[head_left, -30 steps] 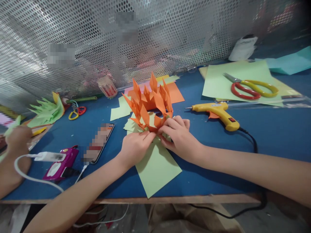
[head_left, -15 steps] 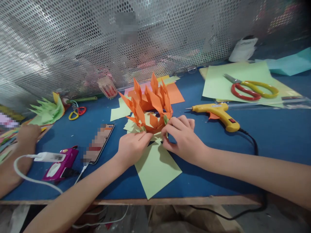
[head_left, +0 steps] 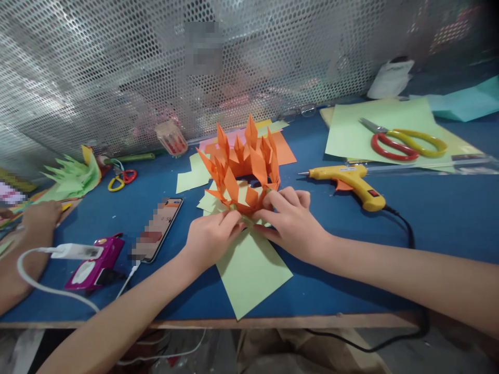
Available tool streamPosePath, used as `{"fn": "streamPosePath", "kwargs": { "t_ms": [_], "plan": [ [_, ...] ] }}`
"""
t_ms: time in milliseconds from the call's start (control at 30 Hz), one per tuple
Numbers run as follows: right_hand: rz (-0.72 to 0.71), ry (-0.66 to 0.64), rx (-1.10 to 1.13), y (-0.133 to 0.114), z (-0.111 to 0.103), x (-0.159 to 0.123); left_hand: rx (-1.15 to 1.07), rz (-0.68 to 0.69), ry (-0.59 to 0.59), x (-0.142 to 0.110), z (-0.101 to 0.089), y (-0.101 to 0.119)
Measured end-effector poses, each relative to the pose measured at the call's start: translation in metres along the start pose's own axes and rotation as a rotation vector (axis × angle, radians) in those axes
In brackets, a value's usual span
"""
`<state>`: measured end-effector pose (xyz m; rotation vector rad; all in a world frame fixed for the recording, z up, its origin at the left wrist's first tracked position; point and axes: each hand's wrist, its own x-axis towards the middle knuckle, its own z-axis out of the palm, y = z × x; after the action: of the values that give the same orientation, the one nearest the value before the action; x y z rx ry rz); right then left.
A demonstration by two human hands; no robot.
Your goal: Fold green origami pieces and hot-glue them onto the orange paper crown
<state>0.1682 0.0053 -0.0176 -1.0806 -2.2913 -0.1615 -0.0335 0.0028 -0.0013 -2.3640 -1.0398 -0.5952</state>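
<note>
An orange paper crown (head_left: 231,188), a ring of pointed folded pieces, stands in the middle of the blue table. At the near left of its rim, my left hand (head_left: 210,234) pinches the paper. My right hand (head_left: 294,223) grips the near right of the rim with thumb and forefinger. A bit of green paper shows at the fingertips of each hand; the fingers hide most of it. Below both hands lies a pale green paper square (head_left: 255,278), flat and partly under the crown.
To the right lie a yellow glue gun (head_left: 360,184) with a black cord and large scissors (head_left: 397,143) on green sheets. On the left are a phone (head_left: 161,228), a magenta power block (head_left: 95,265), small scissors (head_left: 122,179) and another person's hand (head_left: 44,215). A perforated metal panel (head_left: 249,52) stands behind.
The crown has turned slightly and shifted a little to the right. My right thumb and fingers have moved left along the near rim, closer to my left hand.
</note>
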Motion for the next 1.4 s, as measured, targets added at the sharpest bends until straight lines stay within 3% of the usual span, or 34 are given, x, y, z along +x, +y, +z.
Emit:
{"fn": "streamPosePath", "kwargs": {
  "t_ms": [533,800,1033,1400],
  "plan": [
    [-0.034,-0.026,-0.001,-0.003,0.004,0.001,-0.030,-0.003,-0.070,-0.001,-0.002,0.004],
    [-0.020,-0.020,0.060,-0.002,0.002,0.001,0.000,-0.034,-0.017,0.001,0.003,0.001],
    [0.021,0.046,0.141,0.001,0.001,0.000,0.003,-0.016,-0.018,0.001,0.004,-0.002],
    [0.143,0.222,0.232,0.011,-0.013,0.005,0.012,-0.084,-0.196,-0.002,0.004,-0.007]
  ]
}}
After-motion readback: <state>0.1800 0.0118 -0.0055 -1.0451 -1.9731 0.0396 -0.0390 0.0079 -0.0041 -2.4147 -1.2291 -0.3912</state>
